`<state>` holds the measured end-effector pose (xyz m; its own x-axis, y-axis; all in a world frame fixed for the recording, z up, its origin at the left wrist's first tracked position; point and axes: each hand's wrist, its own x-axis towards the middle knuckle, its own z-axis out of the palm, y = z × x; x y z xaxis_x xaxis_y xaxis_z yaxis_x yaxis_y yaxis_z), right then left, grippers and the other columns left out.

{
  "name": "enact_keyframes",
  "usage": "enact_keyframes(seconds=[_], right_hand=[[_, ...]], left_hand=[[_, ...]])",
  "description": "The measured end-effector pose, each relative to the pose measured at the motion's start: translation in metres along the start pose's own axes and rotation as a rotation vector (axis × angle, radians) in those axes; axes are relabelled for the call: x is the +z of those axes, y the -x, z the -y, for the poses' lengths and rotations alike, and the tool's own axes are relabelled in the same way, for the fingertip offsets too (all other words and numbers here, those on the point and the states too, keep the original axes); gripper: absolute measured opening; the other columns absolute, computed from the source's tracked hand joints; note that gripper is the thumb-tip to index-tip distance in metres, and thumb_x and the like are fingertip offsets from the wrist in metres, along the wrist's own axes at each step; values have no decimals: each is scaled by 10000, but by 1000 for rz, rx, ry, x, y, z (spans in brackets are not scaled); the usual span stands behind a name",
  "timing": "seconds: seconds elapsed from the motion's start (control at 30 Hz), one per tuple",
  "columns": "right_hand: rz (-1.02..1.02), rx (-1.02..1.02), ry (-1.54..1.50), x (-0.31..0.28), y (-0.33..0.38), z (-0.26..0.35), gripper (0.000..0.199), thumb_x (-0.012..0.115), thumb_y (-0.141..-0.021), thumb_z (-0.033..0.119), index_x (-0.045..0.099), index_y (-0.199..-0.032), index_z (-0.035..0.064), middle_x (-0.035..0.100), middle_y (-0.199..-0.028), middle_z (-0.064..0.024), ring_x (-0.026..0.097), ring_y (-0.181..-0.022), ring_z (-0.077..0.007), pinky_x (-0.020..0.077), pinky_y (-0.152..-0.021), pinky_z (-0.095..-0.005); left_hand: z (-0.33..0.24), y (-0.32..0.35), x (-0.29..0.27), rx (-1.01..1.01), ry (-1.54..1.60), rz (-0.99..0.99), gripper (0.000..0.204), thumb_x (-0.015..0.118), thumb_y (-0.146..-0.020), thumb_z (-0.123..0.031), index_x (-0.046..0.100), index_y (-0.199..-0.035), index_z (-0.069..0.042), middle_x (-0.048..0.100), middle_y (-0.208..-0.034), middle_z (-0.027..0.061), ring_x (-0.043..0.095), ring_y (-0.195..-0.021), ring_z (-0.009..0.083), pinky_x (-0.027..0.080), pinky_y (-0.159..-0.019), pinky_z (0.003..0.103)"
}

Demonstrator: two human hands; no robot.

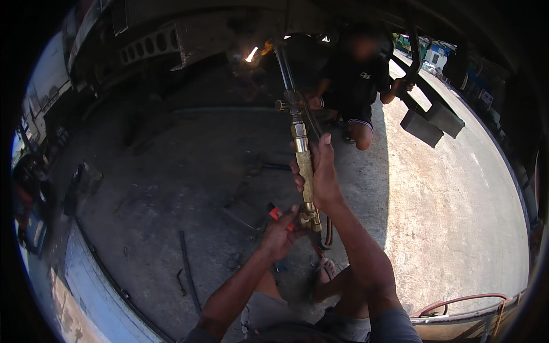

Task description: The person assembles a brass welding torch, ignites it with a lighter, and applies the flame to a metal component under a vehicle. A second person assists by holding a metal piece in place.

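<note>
A brass cutting torch (306, 177) with long metal tubes points up and away from me, and a bright flame (251, 54) burns by its far end. My right hand (326, 180) is closed around the knurled handle, thumb along its side. Lower down, my left hand (277, 237) is closed on a small red lighter (276, 212) with a dark end. Its fingertips are at the brass valve fittings (310, 218) at the torch's base. Hoses (329, 234) hang from there.
Dark vehicle framework (200, 37) hangs overhead. Beyond the torch a person in dark clothes (354, 80) crouches, one hand on a frame part. Two dark blocks (422, 127) hang at the right. Below lie a dark rod (189, 268) and, at lower left, a long pale panel (94, 271).
</note>
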<state>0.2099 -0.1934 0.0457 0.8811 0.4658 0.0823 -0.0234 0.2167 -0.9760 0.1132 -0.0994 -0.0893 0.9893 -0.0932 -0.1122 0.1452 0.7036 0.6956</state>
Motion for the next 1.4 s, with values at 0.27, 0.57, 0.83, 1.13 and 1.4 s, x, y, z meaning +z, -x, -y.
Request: enact_keyframes(seconds=[0.27,0.57,0.83,1.13,1.4], right_hand=[[78,-19,-29,-17,-13,-23,930,193,-986,852,566,-1313,67,558,-783,-19,497,-596,-88,424,-522,-262],[71,-69,-117,-22,-18,-40,792,267,-1006,814,524,-972,65,562,-751,-23,524,-589,-80,424,-501,-270],[84,-84,-136,-26,-34,-52,833,208,-998,833,540,-961,69,569,-746,-23,528,-587,-83,438,-497,-264],[55,-10,-202,-24,-43,-54,830,230,-965,874,501,-970,89,561,-750,-34,529,-589,-95,436,-494,-269],[77,-72,-199,-27,-49,-64,843,215,-966,873,503,-963,81,558,-732,-42,532,-573,-106,440,-493,-284]], left_hand=[[9,-17,3,18,-80,-136,430,504,-1114,-408,589,-1332,-48,707,-1213,94,703,-1111,233,564,-1001,469],[14,-21,-11,50,-97,-218,420,579,-1082,-432,629,-1282,-66,725,-1179,72,711,-1067,187,570,-918,397],[10,-30,-16,83,-71,-293,385,561,-1093,-389,621,-1287,-61,742,-1120,82,734,-999,208,589,-893,428],[4,-37,-29,48,-146,-283,424,490,-1105,-414,592,-1307,-55,727,-1129,80,730,-1009,245,593,-922,469],[-2,-35,-31,48,-123,-312,450,514,-1093,-451,594,-1309,-64,733,-1161,87,737,-1023,247,598,-918,457]])
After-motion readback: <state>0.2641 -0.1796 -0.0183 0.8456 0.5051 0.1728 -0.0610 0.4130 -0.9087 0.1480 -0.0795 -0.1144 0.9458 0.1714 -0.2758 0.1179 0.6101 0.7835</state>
